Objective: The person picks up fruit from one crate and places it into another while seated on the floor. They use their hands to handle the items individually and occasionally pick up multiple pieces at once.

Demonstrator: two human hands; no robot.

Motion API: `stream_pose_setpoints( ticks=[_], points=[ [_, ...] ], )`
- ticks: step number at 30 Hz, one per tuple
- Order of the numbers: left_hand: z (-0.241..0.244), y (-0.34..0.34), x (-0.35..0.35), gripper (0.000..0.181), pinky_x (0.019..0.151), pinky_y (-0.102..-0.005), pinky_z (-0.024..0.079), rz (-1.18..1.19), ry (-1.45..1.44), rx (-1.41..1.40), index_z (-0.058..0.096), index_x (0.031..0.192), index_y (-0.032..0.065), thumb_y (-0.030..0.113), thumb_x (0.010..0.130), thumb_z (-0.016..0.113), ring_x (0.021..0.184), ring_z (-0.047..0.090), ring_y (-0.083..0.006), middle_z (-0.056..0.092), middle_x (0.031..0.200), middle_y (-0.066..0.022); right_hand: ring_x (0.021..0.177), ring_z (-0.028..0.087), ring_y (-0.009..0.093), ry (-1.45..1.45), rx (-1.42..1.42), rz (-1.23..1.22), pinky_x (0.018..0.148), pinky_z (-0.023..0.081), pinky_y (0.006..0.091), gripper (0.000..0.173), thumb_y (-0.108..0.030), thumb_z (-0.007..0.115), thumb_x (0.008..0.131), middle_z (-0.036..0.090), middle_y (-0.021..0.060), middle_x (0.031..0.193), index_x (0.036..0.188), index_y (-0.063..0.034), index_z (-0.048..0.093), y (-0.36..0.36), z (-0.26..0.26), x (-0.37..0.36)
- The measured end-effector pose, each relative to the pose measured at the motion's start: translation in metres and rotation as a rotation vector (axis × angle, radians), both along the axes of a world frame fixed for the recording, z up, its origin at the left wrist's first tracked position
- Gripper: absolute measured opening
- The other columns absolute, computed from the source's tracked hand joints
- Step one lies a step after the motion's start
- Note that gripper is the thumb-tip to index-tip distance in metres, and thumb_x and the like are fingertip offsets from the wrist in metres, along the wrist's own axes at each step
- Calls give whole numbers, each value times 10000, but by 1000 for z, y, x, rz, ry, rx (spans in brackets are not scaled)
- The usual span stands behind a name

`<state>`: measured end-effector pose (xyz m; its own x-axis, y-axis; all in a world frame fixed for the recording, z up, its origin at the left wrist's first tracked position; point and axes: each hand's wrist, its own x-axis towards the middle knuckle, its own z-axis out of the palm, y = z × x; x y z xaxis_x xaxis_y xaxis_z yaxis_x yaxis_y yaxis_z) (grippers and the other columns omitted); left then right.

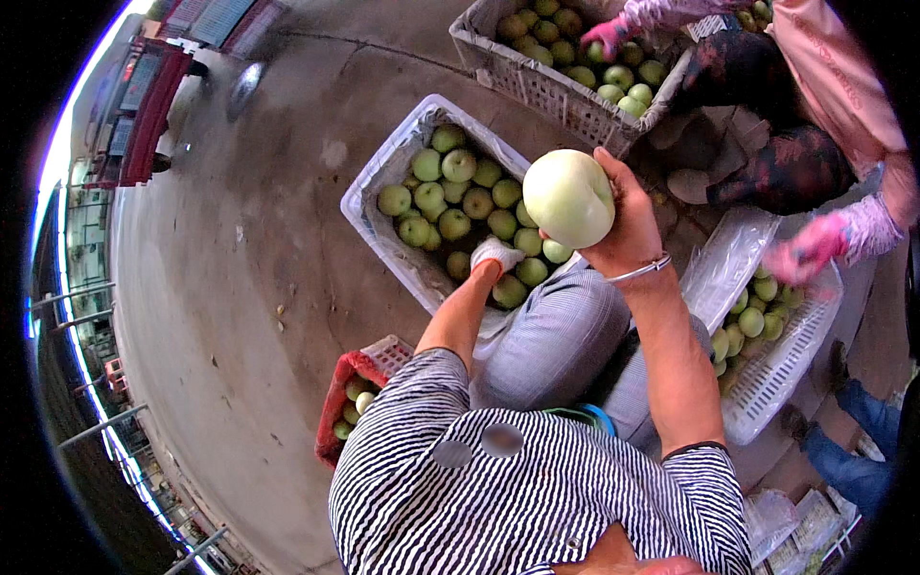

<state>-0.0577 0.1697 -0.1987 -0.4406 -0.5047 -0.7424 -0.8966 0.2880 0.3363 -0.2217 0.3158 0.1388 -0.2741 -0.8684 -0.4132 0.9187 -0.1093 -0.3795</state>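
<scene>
My right hand (624,223), bare and with a bangle at the wrist, holds up a large pale green apple (569,199) above my knee. In a white glove, my left hand (496,255) reaches down into a white plastic crate (381,241) lined with sheeting, among many green apples (454,224). The left fingers touch the apples there; whether they grip one cannot be told. The crate stands on the floor in front of my knees.
A co-worker in pink gloves sits at the right, one glove in a larger lined crate (535,86), the other over a white crate (780,381) of apples. A red-rimmed basket (330,410) of apples stands at my left. A red cart (147,115) is at the far left.
</scene>
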Motion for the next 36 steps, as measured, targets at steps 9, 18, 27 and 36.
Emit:
stream_pose_setpoints(
  ticks=[9,18,27,36],
  points=[
    [153,-6,5,515,714,-453,571,884,759,1065,585,1160,159,594,900,490,941,650,-234,649,1105,-78,784,673,224,300,105,5,723,560,345,328,-219,492,905,679,118,910,1135,-7,591,4,-15,-16],
    [346,26,2,619,648,-377,548,814,803,855,633,1158,131,659,926,410,870,641,-198,677,1036,-56,775,636,114,551,89,478,658,524,257,455,-414,564,957,663,60,956,1242,-59,558,19,9,31],
    [415,55,7,360,640,-224,492,172,1124,510,621,1183,23,297,1023,451,782,603,-68,669,991,-49,577,640,318,56,-286,263,465,535,371,811,-676,438,888,631,218,867,1322,8,460,82,32,43],
    [121,2,13,542,695,-365,518,-353,152,-68,649,1104,31,491,817,653,755,625,-248,682,948,-129,635,646,309,162,-241,-130,499,550,387,795,-627,457,899,607,278,1070,1354,23,399,217,26,-1]
  ],
)
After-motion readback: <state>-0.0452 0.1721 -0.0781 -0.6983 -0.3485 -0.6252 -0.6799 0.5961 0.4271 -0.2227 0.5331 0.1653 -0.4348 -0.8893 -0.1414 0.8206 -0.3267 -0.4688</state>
